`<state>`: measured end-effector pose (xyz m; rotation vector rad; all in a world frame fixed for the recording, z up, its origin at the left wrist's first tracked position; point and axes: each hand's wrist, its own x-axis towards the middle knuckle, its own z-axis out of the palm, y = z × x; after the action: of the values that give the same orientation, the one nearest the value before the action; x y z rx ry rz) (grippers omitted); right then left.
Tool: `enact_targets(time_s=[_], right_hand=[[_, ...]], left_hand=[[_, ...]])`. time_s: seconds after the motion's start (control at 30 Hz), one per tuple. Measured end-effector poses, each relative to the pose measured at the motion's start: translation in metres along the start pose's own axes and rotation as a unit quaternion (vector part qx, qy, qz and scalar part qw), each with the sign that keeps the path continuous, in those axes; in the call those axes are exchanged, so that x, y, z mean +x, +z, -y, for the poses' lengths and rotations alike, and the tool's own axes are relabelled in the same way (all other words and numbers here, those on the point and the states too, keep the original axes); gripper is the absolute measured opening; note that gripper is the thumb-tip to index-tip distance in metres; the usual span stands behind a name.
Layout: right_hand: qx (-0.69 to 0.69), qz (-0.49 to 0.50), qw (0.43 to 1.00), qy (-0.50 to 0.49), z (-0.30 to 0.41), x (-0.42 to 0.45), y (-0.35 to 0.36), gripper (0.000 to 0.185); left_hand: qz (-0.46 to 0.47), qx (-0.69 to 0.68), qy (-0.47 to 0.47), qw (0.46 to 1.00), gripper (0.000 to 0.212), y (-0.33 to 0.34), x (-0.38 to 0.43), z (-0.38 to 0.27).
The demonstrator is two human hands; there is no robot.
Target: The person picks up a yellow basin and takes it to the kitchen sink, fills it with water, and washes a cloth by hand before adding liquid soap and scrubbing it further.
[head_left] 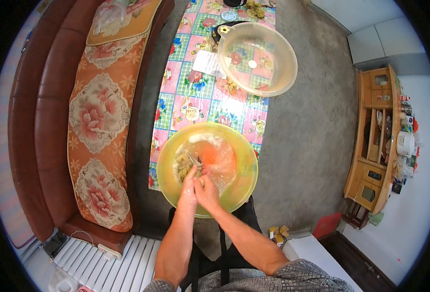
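Observation:
A yellow translucent plastic basin (246, 171) holds sudsy water and stands at the near end of the table. Inside it, on the left, lies a bunched wet cloth (184, 166) in olive and grey. My left hand (189, 184) and my right hand (206, 191) press together over the near side of the basin, with part of the cloth gathered between them. The fingertips are partly hidden by the hands and the water. Something orange-red (209, 153) shows blurred in the middle of the water; what it is cannot be made out.
A second clear plastic basin (284, 69) rests farther up the table on a patterned tablecloth (191, 109), overlapping a sheet of paper (207, 64). To the left runs a brown leather sofa (50, 146) with a floral cover. A wooden cabinet (373, 171) stands right, across concrete floor (309, 127).

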<state>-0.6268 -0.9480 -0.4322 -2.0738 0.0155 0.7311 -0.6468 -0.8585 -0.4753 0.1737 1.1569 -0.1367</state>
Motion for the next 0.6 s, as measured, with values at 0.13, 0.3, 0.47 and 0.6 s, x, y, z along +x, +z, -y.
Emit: enact_targets(time_s=[0.13,0.3,0.47,0.6], right_hand=[[-0.050,-0.005,0.996,-0.070,0.052,-0.005,-0.020,0.031],[-0.025,-0.218,0.966,-0.136,0.008,0.077,-0.029,0.034],[0.058,-0.100,0.993,0.007,0.038,-0.001,-0.011,0.028],[0.048,-0.128,0.983,-0.122,0.070,-0.017,-0.021,0.031]], left_hand=[[0.077,-0.049,0.048,0.995,0.031,0.000,-0.019,0.017],[0.015,-0.037,0.071,0.997,0.031,0.044,-0.041,0.043],[0.024,-0.055,0.095,0.994,0.027,0.026,-0.003,0.005],[0.140,-0.072,0.084,0.984,0.032,0.034,-0.011,-0.001]])
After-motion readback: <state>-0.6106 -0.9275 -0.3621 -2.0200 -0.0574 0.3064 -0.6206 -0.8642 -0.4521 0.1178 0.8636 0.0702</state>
